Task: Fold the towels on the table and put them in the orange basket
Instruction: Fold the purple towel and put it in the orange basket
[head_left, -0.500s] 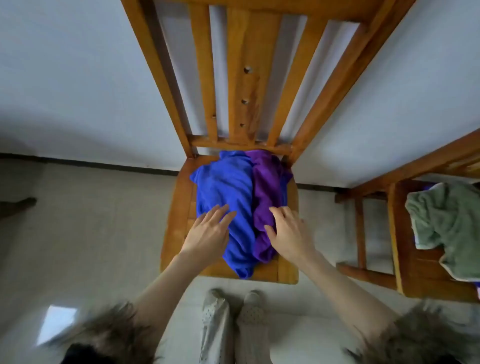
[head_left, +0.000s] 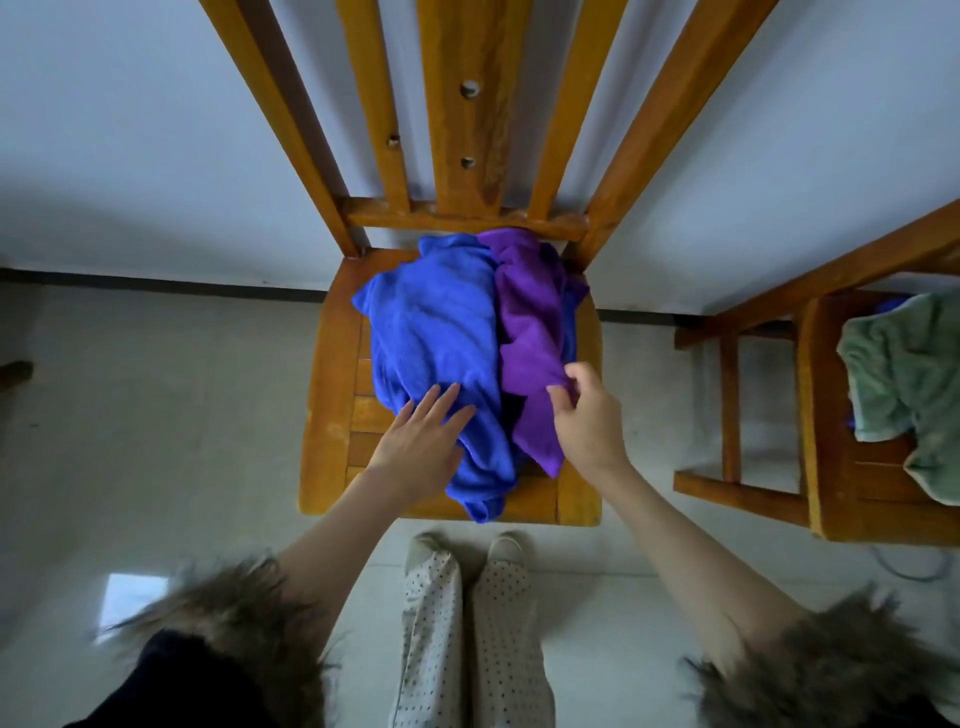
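Towels are lying crumpled together on the seat of a wooden chair (head_left: 332, 395): a blue towel (head_left: 436, 332) is taking up the left part of the heap and spilling to the seat's front edge, and a purple towel (head_left: 530, 332) is bunching against it on the right, reaching back to the chair's slatted backrest. Neither is folded.

The left hand (head_left: 421, 447) is resting flat on the blue towel's near part, fingers stretched and slightly spread, gripping nothing. The right hand (head_left: 589, 415) is pinching the purple towel's right edge between thumb and curled fingers.

No basket is showing in the head view. To the right, a second wooden chair (head_left: 821, 415) is carrying a rumpled green towel (head_left: 904, 374) with a pale border, well apart from the heap. Behind both chairs a pale wall is meeting a tiled floor (head_left: 156, 415). Below the seat's front edge, the person's dotted trousers (head_left: 467, 634) and light shoes are standing on the tiles, and furry sleeve cuffs (head_left: 244, 618) are framing both forearms.
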